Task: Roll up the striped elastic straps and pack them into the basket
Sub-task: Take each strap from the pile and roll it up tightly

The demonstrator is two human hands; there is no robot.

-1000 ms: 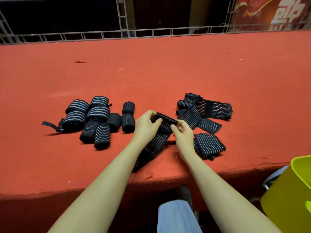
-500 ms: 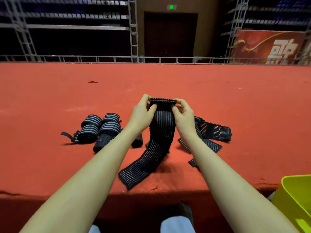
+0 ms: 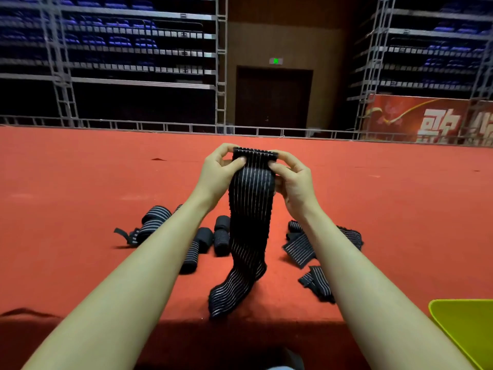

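Note:
A black elastic strap with white stripes hangs from both my hands above the red carpeted platform. My left hand pinches its top left corner and my right hand pinches the top right. The strap's lower end lies on the platform near the front edge. Several rolled straps lie to the left, partly hidden by my left forearm. Loose unrolled straps lie to the right behind my right forearm. A corner of the yellow-green basket shows at the lower right.
The platform's front edge runs just below the strap's end, with dark shadow under it. A metal railing borders the far side. Beyond stand tiered seating frames, a dark door and a red banner.
Both hands have lifted the strap's top end up off the platform, so it now hangs lengthwise. The view has tilted upward, showing more of the hall behind.

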